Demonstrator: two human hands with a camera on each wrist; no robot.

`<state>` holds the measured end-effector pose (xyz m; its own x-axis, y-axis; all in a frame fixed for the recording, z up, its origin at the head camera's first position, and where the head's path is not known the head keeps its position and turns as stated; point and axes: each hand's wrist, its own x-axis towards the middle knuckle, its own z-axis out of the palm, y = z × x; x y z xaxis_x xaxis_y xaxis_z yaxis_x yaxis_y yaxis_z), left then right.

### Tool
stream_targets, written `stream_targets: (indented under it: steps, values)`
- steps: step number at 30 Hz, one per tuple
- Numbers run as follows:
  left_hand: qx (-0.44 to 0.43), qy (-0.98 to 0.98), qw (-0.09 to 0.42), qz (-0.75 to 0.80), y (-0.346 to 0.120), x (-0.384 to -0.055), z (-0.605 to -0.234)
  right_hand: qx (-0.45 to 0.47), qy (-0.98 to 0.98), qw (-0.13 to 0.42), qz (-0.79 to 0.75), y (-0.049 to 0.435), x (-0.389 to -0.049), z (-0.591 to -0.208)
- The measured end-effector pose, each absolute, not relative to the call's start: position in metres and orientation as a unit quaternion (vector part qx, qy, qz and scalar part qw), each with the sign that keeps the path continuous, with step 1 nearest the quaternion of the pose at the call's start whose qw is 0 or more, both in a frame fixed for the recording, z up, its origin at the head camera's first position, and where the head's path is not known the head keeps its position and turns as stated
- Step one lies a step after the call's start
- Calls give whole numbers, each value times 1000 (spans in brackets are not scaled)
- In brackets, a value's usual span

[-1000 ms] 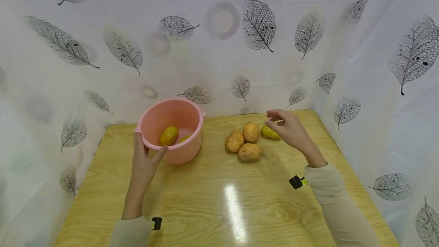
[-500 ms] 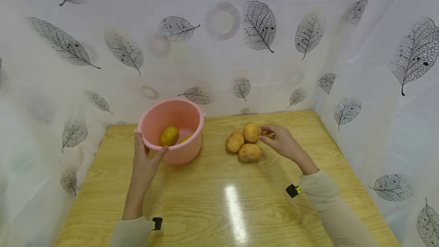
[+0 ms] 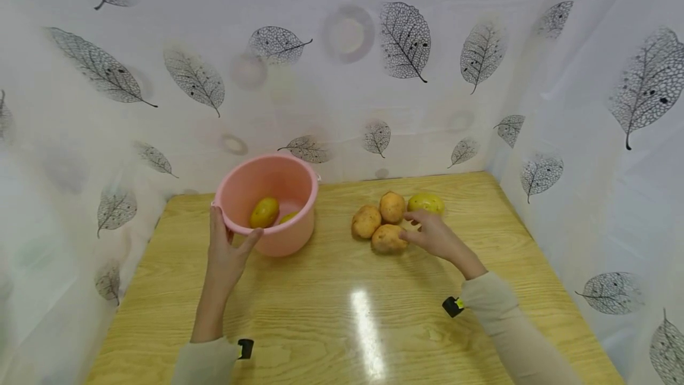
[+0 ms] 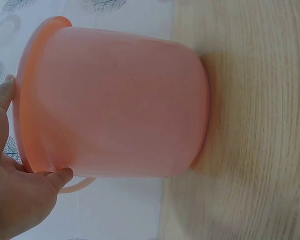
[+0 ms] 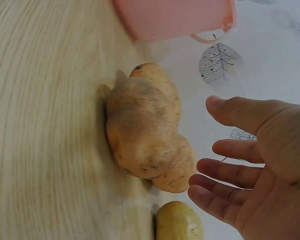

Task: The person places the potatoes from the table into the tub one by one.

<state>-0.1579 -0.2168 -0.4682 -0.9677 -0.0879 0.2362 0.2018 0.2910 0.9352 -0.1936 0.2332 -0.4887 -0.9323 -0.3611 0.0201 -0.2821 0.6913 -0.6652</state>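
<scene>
A pink plastic bucket (image 3: 285,239) stands on the table at left, and my left hand (image 3: 224,254) grips its rim, with thumb and fingers spread along the near side. Inside the bucket lie a smooth yellow-green oval fruit (image 3: 264,212), like a mango, and part of a second one (image 3: 287,217). My right hand (image 3: 438,236) hovers beside three brown potatoes, its fingers parted and holding nothing. Closest to it is the front potato (image 3: 387,239); the others are the left potato (image 3: 366,222) and the back potato (image 3: 392,207). Behind the hand lies another yellow-green fruit (image 3: 426,202).
The wooden table (image 3: 299,325) carries a bright light reflection near its middle. A white curtain (image 3: 342,94) with a black leaf print hangs along the back and both sides. The bucket's handle (image 4: 77,185) shows beneath the rim in the left wrist view.
My right hand has come from over the yellow-green fruit toward the left and nearer to me, beside the front potato. The fruit is uncovered now. My left hand stays on the bucket.
</scene>
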Motion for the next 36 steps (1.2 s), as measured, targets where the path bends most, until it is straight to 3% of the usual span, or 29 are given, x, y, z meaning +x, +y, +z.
stream_targets:
  steps: [17,26,36]
  values:
    - [-39,-798,113,-591,-217,-157,-469,-184,928,64,-317,228,-199,-524]
    - [-34,-799,112,-591,-218,-158,-470,-163,925,96,-330,227,-199,-532]
    - [-31,-799,111,-590,-217,-157,-469,-159,922,91,-341,224,-199,-536]
